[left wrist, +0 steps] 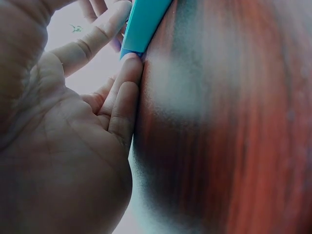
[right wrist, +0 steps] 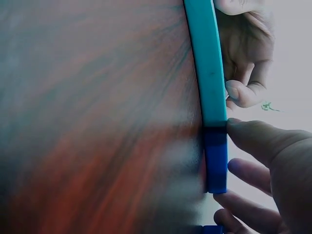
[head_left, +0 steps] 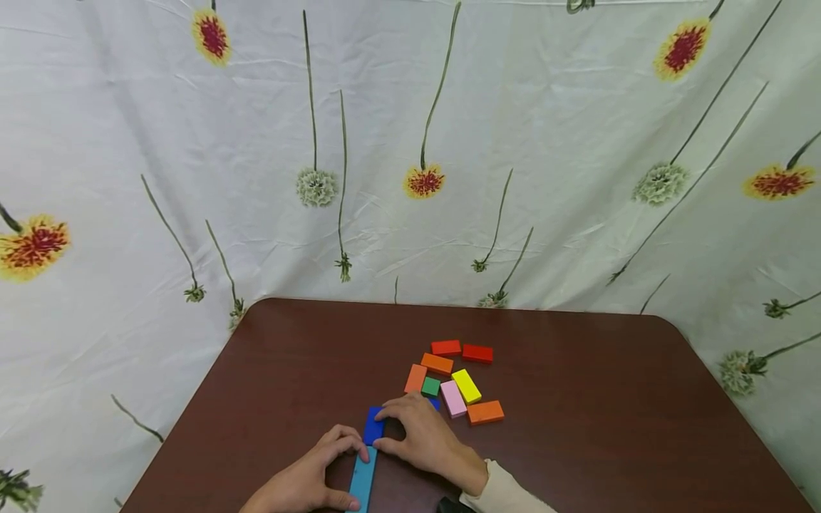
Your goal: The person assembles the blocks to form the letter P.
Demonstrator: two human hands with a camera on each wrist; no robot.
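Observation:
A long light-blue block [head_left: 363,481] lies on the table, its far end against the near end of a shorter dark-blue block [head_left: 373,427]. With thumb and index fingertip, my left hand [head_left: 311,470] holds the light-blue block along its length. My right hand [head_left: 428,436] grips the dark-blue block, thumb by the joint and fingers round its far end. In the right wrist view the dark-blue block [right wrist: 216,160] lines up with the light-blue block [right wrist: 207,68]. Another blue block [head_left: 434,403] is partly hidden behind my right hand.
Beyond my right hand lie loose blocks: green [head_left: 431,386], pink [head_left: 453,399], yellow [head_left: 466,386], several orange ones including one at the right [head_left: 485,412], and two red, one at the back [head_left: 445,348]. The brown table [head_left: 577,427] ends at a flowered cloth [head_left: 385,235].

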